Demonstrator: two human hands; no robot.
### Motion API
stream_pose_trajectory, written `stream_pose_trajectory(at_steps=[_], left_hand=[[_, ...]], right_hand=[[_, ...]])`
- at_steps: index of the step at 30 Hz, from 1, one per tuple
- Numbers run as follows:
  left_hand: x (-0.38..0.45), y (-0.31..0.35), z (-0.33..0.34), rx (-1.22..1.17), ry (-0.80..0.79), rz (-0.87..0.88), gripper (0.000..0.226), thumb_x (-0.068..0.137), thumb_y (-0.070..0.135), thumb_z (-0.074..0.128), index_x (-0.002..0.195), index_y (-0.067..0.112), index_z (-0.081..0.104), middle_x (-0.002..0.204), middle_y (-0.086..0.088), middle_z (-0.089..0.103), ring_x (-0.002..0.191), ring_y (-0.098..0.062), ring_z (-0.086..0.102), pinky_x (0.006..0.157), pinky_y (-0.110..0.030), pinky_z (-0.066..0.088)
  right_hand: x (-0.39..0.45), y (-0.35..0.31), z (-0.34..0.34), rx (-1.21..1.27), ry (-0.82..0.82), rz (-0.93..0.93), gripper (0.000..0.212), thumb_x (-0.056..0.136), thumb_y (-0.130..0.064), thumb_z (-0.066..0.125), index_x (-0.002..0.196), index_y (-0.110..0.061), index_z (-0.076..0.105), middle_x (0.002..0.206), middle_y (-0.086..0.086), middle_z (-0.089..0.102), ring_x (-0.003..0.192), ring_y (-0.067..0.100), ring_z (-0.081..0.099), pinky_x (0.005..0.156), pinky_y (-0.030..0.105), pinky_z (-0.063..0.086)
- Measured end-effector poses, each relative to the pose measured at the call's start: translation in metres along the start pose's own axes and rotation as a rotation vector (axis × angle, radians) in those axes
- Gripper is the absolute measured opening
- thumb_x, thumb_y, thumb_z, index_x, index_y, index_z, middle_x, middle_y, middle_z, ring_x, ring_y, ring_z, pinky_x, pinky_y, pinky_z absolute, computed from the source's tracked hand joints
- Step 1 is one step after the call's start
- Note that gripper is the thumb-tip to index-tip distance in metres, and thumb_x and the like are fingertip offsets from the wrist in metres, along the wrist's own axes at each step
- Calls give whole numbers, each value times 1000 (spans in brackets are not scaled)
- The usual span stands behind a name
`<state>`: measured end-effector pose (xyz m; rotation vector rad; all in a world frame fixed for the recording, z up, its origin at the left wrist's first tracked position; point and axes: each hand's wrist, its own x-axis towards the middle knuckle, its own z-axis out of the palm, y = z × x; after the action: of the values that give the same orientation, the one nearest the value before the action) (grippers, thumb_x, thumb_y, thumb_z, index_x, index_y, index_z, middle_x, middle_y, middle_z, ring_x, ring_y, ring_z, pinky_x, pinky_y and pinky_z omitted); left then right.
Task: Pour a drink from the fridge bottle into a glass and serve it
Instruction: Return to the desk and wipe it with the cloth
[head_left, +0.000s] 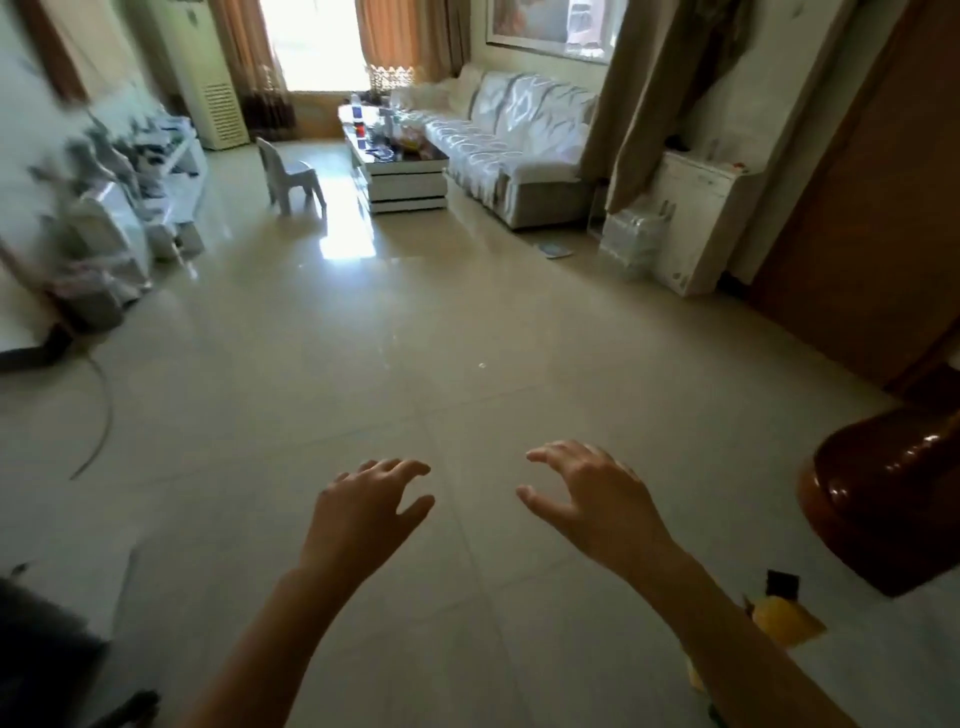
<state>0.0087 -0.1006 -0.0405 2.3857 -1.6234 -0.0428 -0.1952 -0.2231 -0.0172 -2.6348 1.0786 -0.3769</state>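
Observation:
My left hand (366, 512) and my right hand (592, 493) are stretched out in front of me above a beige tiled floor (415, 364), palms down, fingers spread and slightly curled. Neither holds anything. No fridge, bottle taken from it or glass can be made out near me. Far across the room a low coffee table (400, 171) carries several small items, including what looks like a bottle (356, 111), too small to tell apart.
A white sofa (514, 140) runs along the right wall behind the coffee table. A small white plastic chair (291, 176) stands mid-room. A cluttered white cabinet (130, 202) lines the left wall. A dark brown rounded piece of furniture (883, 499) sits at my right.

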Motion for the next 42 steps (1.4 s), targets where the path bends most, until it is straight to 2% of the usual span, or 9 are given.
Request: stream_pose_trajectory(at_steps=[6, 14, 20, 25, 33, 42], left_hand=[[-35, -108, -18, 17, 57, -298, 40, 86, 52, 54, 122, 37, 56, 118, 11, 66, 103, -14, 62, 83, -31, 49], [-67, -217, -24, 27, 93, -686, 41, 88, 49, 52, 126, 34, 54, 123, 10, 63, 112, -14, 57, 91, -30, 43], [-75, -276, -36, 36, 187, -929, 39, 88, 47, 53, 123, 31, 57, 120, 10, 64, 109, -14, 57, 84, -29, 44], [-82, -316, -42, 28, 243, -1092, 39, 88, 48, 53, 123, 32, 56, 116, 12, 64, 106, -11, 57, 79, -25, 41], [-107, -402, -50, 40, 265, -1267, 41, 89, 49, 49, 126, 33, 53, 124, 14, 61, 112, -8, 55, 85, -23, 44], [-130, -543, -81, 22, 287, -1312, 37, 88, 42, 54, 122, 27, 58, 119, 9, 65, 106, -14, 60, 83, -28, 46]], right_hand=[[77, -97, 49, 36, -106, -275, 47, 84, -57, 50, 123, -31, 53, 128, -9, 56, 114, 13, 51, 94, 35, 39], [176, -215, 119, 54, -291, -643, 48, 84, -60, 47, 124, -34, 51, 131, -12, 53, 118, 13, 49, 94, 36, 41], [242, -298, 164, 52, -428, -907, 49, 86, -61, 43, 127, -35, 47, 136, -15, 48, 125, 11, 42, 101, 35, 34], [279, -364, 198, 48, -496, -1089, 51, 86, -61, 42, 129, -34, 46, 137, -13, 48, 125, 12, 43, 102, 36, 34], [316, -479, 264, 39, -583, -1284, 51, 88, -59, 41, 130, -31, 45, 136, -11, 49, 123, 11, 44, 101, 35, 35], [352, -621, 337, 33, -622, -1305, 47, 89, -55, 44, 129, -31, 46, 134, -10, 51, 122, 13, 45, 99, 35, 35]])
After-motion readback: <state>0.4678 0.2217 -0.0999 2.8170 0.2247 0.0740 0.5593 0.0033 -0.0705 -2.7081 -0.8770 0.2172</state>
